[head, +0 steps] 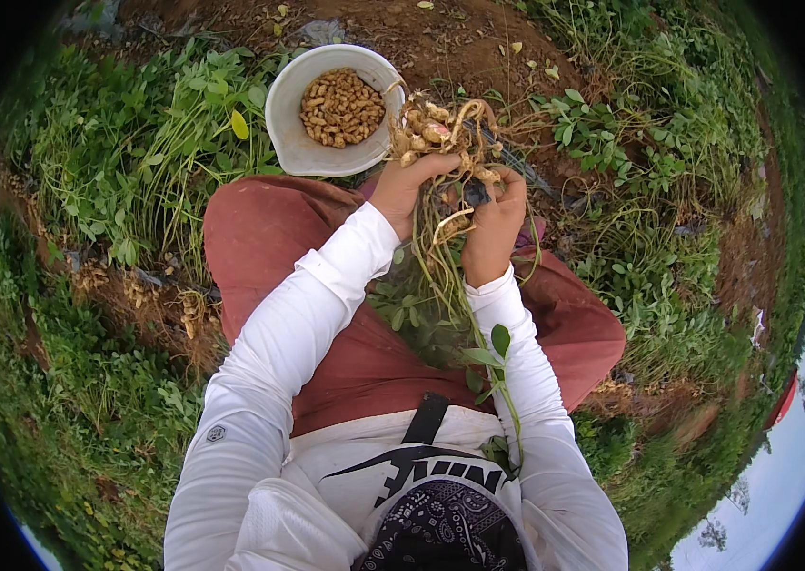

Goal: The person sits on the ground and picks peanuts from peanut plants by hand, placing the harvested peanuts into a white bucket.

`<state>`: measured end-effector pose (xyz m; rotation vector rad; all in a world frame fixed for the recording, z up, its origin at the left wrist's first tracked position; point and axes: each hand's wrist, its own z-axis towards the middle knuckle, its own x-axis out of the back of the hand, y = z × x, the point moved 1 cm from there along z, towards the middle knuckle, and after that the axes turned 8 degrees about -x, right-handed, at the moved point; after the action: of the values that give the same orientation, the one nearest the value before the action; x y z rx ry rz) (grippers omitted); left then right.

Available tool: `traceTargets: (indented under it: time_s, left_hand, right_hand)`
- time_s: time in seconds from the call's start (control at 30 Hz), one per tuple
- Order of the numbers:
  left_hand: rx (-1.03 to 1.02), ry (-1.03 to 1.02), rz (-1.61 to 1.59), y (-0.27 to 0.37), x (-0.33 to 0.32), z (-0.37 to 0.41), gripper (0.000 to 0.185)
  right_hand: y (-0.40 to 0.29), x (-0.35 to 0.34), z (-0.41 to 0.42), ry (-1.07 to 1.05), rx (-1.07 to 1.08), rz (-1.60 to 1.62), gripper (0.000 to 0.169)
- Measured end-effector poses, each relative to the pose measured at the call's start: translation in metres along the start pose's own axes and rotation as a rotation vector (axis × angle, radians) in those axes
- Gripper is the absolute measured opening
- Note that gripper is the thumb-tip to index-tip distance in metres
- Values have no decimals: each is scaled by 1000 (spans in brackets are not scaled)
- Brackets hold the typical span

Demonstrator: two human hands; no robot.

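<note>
My left hand (409,187) grips an uprooted peanut plant (445,264) just under its root cluster, thumb across the stems. Pale peanut pods (431,128) and tangled roots stick up above that hand. On the right side of the cluster, my right hand (499,214) has its thumb and fingers closed at a pod and a dark scrap (475,191), possibly plastic film. The leafy stems hang down over my right sleeve. A white plastic bucket (281,135) stands beyond my left knee, close to the roots, with a heap of picked peanuts (341,107) inside.
Pulled peanut plants (202,135) lie in a pile left of the bucket. More plants (659,278) lie to the right. Bare brown soil (459,36) with scattered leaves is beyond the bucket. Plants with exposed pods (190,314) rest beside my left knee.
</note>
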<state>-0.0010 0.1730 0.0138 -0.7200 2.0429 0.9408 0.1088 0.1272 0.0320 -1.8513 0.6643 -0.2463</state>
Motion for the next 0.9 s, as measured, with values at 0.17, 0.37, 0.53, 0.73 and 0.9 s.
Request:
traceTargets:
  time_s: [0.17, 0.37, 0.53, 0.73, 0.9]
  left_hand:
    - [-16, -39, -26, 5, -4, -3, 28]
    - [-28, -64, 33, 7, -2, -3, 28]
    - [-46, -39, 40, 10, -6, -11, 29]
    - [-61, 2, 51, 7, -3, -5, 25]
    - [-17, -2, 37, 3, 5, 0, 22]
  right_hand:
    - [-2, 9, -2, 48, 536, -804, 24]
    - [-3, -3, 4, 69, -3, 91, 18]
    - [-44, 54, 49, 167, 233, -262, 22]
    - [-63, 57, 34, -359, -433, 411, 18]
    - [-44, 59, 31, -676, -605, 808, 23]
